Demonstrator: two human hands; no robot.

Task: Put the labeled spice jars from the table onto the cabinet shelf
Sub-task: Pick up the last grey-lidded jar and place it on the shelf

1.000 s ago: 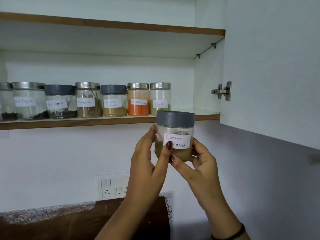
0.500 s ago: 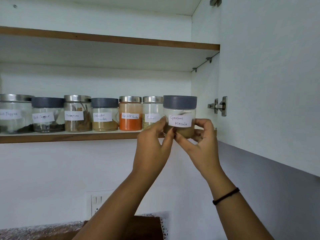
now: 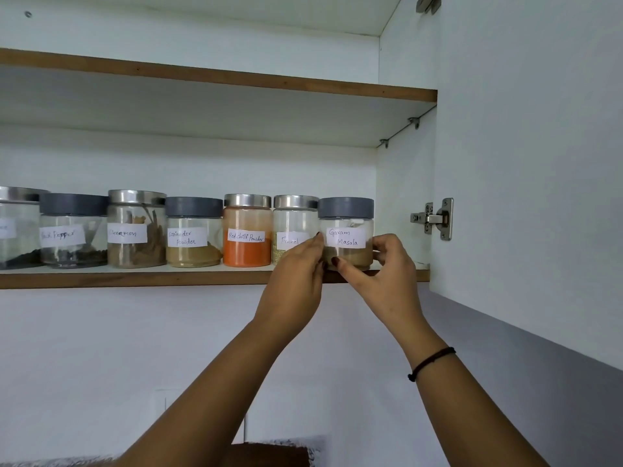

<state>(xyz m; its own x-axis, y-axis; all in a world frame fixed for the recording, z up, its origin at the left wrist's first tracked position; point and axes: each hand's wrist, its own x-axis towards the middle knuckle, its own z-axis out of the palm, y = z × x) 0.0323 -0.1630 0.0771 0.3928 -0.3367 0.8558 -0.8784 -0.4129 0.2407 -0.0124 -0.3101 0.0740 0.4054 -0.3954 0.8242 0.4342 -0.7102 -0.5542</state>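
The Garam Masala jar, clear with a grey lid and brown powder, stands at the right end of the cabinet shelf. My left hand grips its left side and my right hand grips its right side, thumb under the label. To its left runs a row of labeled jars: Fennel, Red Chilli Powder, Coriander Powder, Cinnamon, Black Pepper and one more cut off by the frame edge.
The open cabinet door hangs to the right with a metal hinge. An upper shelf sits above the jars. A narrow gap lies between the Garam Masala jar and the cabinet's right wall. A brown table edge shows at the bottom.
Both hands have raised the Garam Masala jar from below the shelf and brought it down onto the shelf's right end, beside the Fennel jar.
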